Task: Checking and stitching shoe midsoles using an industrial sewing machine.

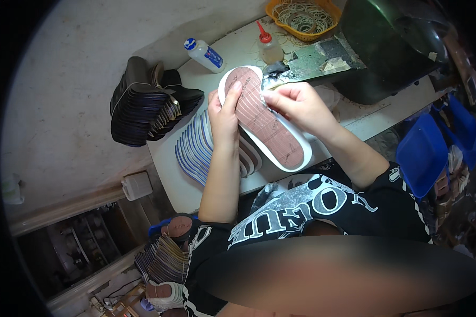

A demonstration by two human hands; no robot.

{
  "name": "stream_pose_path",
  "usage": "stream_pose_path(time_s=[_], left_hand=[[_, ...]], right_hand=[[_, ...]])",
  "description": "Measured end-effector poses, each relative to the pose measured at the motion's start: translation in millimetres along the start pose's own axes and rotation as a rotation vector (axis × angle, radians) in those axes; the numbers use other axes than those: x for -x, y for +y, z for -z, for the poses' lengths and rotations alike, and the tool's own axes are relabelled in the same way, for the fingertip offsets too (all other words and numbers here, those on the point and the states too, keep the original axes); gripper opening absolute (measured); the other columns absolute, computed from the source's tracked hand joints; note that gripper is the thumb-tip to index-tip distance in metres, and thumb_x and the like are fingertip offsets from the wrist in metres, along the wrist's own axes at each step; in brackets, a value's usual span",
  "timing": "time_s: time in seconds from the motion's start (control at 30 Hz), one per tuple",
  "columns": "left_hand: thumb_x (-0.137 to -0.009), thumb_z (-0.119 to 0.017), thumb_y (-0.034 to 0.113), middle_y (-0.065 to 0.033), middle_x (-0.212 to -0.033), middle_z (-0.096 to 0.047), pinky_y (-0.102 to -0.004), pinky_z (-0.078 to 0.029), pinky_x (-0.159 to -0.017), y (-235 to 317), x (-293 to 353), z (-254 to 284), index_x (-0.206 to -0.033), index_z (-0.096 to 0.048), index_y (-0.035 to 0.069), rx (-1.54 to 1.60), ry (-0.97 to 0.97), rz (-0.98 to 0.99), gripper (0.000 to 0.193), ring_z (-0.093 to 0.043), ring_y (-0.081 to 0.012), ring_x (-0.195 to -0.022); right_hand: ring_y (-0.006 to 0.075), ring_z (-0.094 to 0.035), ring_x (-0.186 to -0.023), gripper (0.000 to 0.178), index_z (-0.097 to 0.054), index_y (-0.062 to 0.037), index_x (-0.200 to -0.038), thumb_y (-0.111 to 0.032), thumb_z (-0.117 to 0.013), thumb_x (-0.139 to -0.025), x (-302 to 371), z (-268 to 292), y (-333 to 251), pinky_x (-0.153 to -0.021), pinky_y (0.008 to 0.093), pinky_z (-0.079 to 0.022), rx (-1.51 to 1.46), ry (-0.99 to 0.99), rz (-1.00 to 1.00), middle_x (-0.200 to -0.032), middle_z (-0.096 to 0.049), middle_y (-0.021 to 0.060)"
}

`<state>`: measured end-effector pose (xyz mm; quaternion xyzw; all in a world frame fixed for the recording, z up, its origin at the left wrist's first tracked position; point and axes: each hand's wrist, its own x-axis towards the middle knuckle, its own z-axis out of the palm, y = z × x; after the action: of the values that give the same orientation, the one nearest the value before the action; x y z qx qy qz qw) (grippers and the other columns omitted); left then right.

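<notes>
Upright in front of me is a shoe sole with a white rim and a reddish-brown, ribbed bottom turned toward me. My left hand grips its upper left side, the thumb lying flat across the brown face. At the opposite edge, my right hand is closed in a pinch against the white rim; whatever the fingertips hold is too small to make out. Just behind the sole's upper right edge is the end of a worn green sewing machine arm. Beneath my left forearm lies a row of grey, white and blue soles, partly hidden.
A banded stack of dark soles is at the table's left edge. Behind stand a white bottle with a blue cap, a red-tipped squeeze bottle and a yellow basket of bands. Blue trays are at right, more soles lower left.
</notes>
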<state>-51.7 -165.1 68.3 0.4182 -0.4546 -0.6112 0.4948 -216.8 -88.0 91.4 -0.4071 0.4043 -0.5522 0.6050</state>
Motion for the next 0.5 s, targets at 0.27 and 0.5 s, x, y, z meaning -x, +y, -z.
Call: stream_pose_path(time_s=[0.27,0.5], left_hand=[[-0.086,-0.062,0.013,-0.0120,-0.100,-0.066,-0.0274,-0.051,-0.080,12.6,-18.2,-25.3,-0.110,-0.059,-0.005,0.115,-0.045,0.085,0.030,-0.065,-0.0179,-0.089],[-0.084,-0.064,0.015,-0.0129,-0.093,-0.068,-0.0277,-0.052,-0.071,17.5,-37.2,-36.2,-0.104,-0.062,-0.006,0.050,-0.114,0.156,0.028,-0.066,-0.0184,-0.081]], right_hand=[[0.0112,-0.065,-0.073,0.030,-0.064,0.0051,-0.099,-0.022,-0.054,-0.093,29.4,25.4,0.9,-0.068,0.0224,-0.052,-0.290,0.007,-0.168,-0.088,-0.068,0.0098],[0.0179,-0.068,-0.069,0.033,-0.059,0.0066,-0.105,-0.023,-0.058,-0.090,54.5,11.3,-11.5,-0.054,0.0237,-0.055,-0.278,-0.147,-0.415,-0.084,-0.067,0.0158]])
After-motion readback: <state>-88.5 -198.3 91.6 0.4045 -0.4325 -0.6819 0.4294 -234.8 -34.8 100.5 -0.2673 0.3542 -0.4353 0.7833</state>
